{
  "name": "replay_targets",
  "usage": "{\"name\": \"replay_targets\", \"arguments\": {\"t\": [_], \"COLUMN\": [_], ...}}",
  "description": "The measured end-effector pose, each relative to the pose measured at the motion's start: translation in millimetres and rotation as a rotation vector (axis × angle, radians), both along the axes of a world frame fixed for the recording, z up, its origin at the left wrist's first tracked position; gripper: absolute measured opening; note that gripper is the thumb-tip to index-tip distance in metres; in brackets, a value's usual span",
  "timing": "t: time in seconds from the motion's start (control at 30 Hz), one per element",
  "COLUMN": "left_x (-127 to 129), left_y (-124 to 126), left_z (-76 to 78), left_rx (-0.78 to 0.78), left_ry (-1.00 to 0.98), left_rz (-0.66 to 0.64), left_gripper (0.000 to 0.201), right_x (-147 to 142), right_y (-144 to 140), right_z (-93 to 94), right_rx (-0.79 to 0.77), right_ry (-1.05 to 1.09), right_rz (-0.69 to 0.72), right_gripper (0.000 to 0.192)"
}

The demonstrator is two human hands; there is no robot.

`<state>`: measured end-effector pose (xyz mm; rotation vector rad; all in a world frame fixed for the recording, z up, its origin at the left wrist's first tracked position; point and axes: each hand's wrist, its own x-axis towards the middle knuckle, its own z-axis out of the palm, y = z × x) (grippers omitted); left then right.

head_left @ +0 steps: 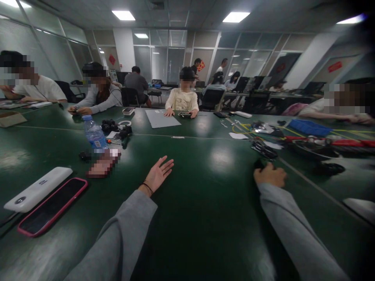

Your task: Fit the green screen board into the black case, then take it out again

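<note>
Where the two grey sleeves reach out over the dark green surface (205,218), a broad bare stretch lies between and ahead of them, running up to the seam across the middle. The left hand (158,175) is spread open with the palm turned up and inward, fingers loosely apart, holding nothing, a dark band at its wrist; it sits well clear of everything around it. The right hand (269,175) is curled knuckles-up over a small black object (259,163), touching it, though whether the fingers actually grip it I cannot tell. Just beyond that hand lies a crowded patch: a black tool (263,149), yellow cables (243,128), a red bar (322,140) and a blue cloth (307,127), which close off the right side. To the left, near the surface's near edge, a phone in a pink case (52,207) lies just beside a white power bank (38,189), both angled the same way. Farther up the left side stands a water bottle (93,134), upright, near some black gear (109,125). Across the seam a grey mat (162,118) lies in front of a seated person in a pale shirt (182,99), and other people sit along both sides.
</note>
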<state>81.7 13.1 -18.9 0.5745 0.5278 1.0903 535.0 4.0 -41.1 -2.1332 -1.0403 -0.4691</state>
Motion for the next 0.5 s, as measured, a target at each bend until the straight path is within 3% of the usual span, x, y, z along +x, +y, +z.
{"name": "replay_targets", "arguments": {"t": [0.1, 0.27, 0.37, 0.43, 0.5], "left_x": [-1, 0, 3, 4, 5], "left_y": [4, 11, 11, 11, 9], "left_z": [-1.8, -8.5, -10.9, -10.6, -9.4], "left_rx": [0.040, 0.093, 0.161, 0.208, 0.229], "left_ry": [0.064, 0.213, 0.255, 0.264, 0.267], "left_rz": [0.094, 0.258, 0.302, 0.299, 0.275], "left_gripper": [0.040, 0.037, 0.040, 0.041, 0.042], "right_x": [-96, -236, -278, -287, -286], "right_y": [20, -1, -28, -37, -37], "right_z": [5.0, 10.6, 15.5, 16.7, 14.9], "right_rx": [-0.144, -0.163, -0.154, -0.135, -0.111], "right_ry": [-0.049, -0.191, -0.208, -0.168, -0.102], "right_rz": [0.181, 0.921, 1.230, 1.290, 1.251], "right_gripper": [0.049, 0.049, 0.051, 0.055, 0.060]}}
